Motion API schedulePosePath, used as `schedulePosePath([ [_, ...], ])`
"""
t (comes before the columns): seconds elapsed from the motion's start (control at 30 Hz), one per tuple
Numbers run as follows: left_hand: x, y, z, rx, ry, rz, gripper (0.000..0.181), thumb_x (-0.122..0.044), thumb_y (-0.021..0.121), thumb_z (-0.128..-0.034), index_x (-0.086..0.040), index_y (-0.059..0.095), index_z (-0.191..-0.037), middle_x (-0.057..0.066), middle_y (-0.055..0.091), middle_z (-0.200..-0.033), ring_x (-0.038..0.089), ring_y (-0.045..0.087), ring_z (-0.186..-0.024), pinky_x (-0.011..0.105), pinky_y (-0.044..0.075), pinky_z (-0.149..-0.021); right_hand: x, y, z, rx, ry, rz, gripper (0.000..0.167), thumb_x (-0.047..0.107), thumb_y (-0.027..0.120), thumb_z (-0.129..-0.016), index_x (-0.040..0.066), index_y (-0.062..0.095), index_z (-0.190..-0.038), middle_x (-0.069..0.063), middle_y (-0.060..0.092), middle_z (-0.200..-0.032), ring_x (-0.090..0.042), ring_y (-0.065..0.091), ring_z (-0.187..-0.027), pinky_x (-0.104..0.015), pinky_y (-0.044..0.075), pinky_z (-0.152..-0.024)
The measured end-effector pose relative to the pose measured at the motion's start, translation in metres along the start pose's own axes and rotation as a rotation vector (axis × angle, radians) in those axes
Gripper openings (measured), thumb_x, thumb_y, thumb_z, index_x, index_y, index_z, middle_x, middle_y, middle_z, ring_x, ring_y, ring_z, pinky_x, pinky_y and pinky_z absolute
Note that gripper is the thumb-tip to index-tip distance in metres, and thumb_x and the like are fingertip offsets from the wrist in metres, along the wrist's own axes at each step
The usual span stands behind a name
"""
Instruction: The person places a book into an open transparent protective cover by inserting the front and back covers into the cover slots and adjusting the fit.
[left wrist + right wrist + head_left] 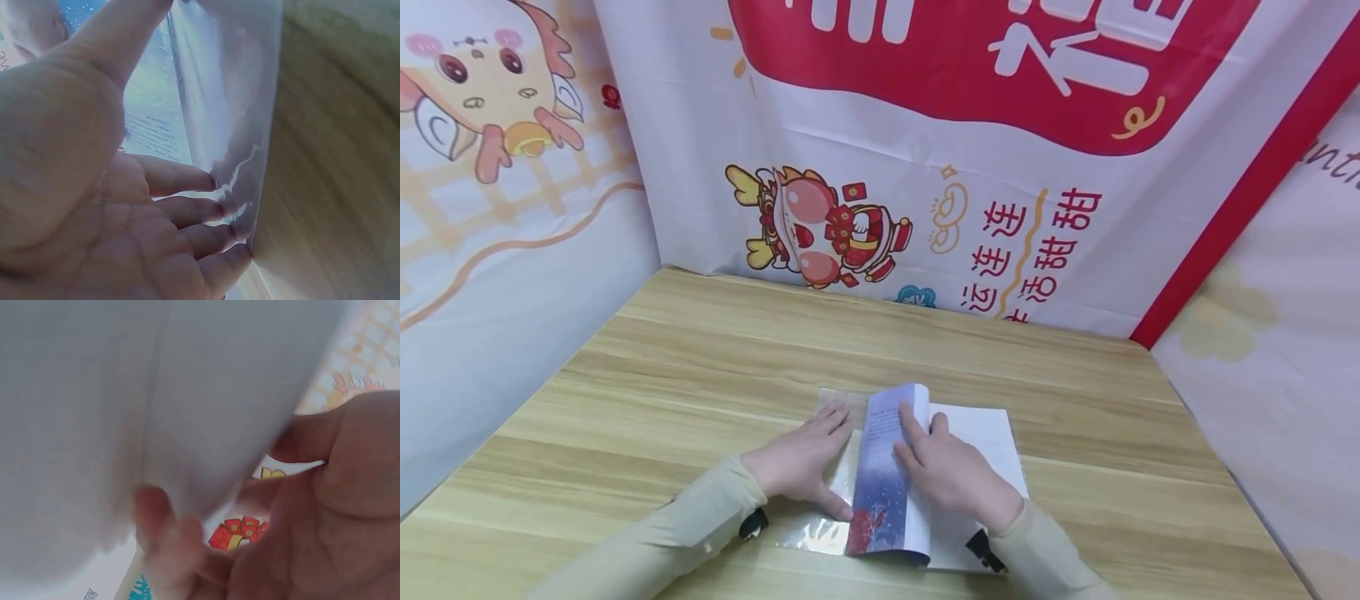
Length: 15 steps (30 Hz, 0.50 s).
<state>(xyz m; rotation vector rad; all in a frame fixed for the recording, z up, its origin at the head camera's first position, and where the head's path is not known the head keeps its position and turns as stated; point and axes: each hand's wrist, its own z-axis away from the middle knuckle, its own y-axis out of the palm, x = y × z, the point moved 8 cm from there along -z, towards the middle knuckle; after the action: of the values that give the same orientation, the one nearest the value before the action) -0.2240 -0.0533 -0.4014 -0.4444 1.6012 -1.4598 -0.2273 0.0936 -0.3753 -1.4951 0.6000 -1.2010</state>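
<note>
A book (977,433) lies with its blue-purple cover (883,467) raised and curved over to the left; a red patch marks the cover's lower corner. A clear plastic book cover (816,533) sticks out on the left, beneath the left hand (805,457). That hand is spread, its fingertips on the film and its thumb by the lower edge of the blue cover. My right hand (951,467) holds the blue cover, with fingers on both of its faces. The right wrist view shows the cover's white inner side (206,394) between those fingers.
The book rests on a wood-grain table (700,375). Printed cloths hang around it: a back cloth (685,150) with a cartoon figure and red lettering, and a left cloth (512,242). Dark wrist mounts (754,523) sit at both cuffs.
</note>
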Motion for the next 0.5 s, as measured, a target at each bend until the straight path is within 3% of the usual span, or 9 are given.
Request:
schedulePosePath([
  [0.13, 0.001, -0.001, 0.0, -0.001, -0.003, -0.001, 0.125, -0.063, 0.083, -0.0615, 0.012, 0.029, -0.147, 0.031, 0.018, -0.155, 0.042, 0.012, -0.144, 0.05, 0.014, -0.116, 0.0, -0.006, 0.0, 0.007, -0.005, -0.159, 0.076, 0.024, 0.057, -0.1, -0.008, 0.012, -0.153, -0.036, 0.048, -0.123, -0.034, 0.06, -0.092, -0.048, 0.053, -0.076],
  [0.23, 0.001, 0.0, 0.0, 0.0, -0.006, -0.002, 0.126, -0.063, 0.082, -0.061, 0.012, 0.029, -0.147, 0.031, 0.017, -0.155, 0.042, 0.012, -0.144, 0.05, 0.014, -0.116, 0.0, -0.011, -0.002, -0.023, -0.029, -0.224, 0.08, 0.022, 0.065, -0.095, -0.017, 0.017, -0.146, -0.033, 0.056, -0.12, -0.034, 0.06, -0.103, -0.048, 0.053, -0.084],
  [0.37, 0.001, 0.002, 0.001, 0.001, -0.008, 0.001, 0.128, -0.065, 0.082, -0.0604, 0.012, 0.028, -0.147, 0.031, 0.016, -0.155, 0.043, 0.012, -0.144, 0.05, 0.015, -0.115, -0.001, -0.015, -0.003, -0.007, -0.05, -0.287, 0.067, 0.023, 0.065, -0.096, -0.017, 0.034, -0.139, -0.022, 0.065, -0.112, -0.023, 0.064, -0.092, -0.041, 0.054, -0.079],
  [0.5, 0.001, 0.002, 0.001, -0.004, -0.007, 0.0, 0.128, -0.065, 0.082, -0.0606, 0.012, 0.027, -0.148, 0.031, 0.016, -0.155, 0.043, 0.012, -0.144, 0.05, 0.015, -0.115, -0.01, -0.019, -0.002, 0.036, 0.025, -0.302, 0.048, 0.03, 0.066, -0.095, -0.008, 0.056, -0.122, -0.009, 0.066, -0.089, -0.017, 0.059, -0.072, -0.035, 0.052, -0.062],
])
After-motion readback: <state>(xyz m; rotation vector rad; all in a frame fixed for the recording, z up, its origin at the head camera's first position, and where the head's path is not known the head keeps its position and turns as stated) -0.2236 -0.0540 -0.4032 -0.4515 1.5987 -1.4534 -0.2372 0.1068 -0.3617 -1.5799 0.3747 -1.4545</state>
